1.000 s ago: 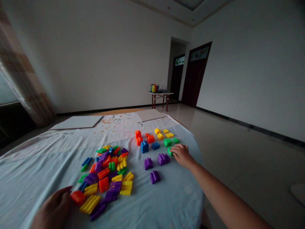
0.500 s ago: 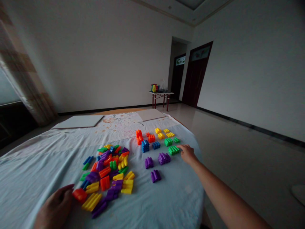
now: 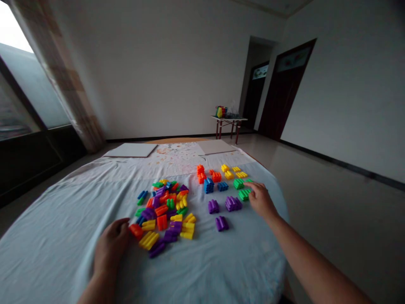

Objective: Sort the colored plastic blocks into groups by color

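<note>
My left hand [image 3: 112, 242] rests on the cloth at the near left of a mixed pile of plastic building blocks [image 3: 161, 210]. Its fingers are loosely bent, their tips beside an orange-red block [image 3: 136, 231], and nothing shows in them. On the right, my right hand [image 3: 262, 200] stretches its index finger over the green blocks. The fingertip lies between a far green block [image 3: 238, 183] and a smaller green one [image 3: 249, 181]. A nearer green block [image 3: 244, 194] lies by the thumb. Whether the finger touches them I cannot tell.
Sorted by colour stand purple [image 3: 233, 203], blue [image 3: 209, 185], orange [image 3: 201, 174] and yellow blocks [image 3: 228, 174]. Two flat boards, one white [image 3: 131, 150] and one beige [image 3: 215, 147], lie at the table's far side. A small table [image 3: 228, 119] with bags stands beyond.
The view has shifted, so everything sits farther right and higher. My right index finger has gone from the nearer green block to the farther green ones. My left hand stays beside the orange-red block.
</note>
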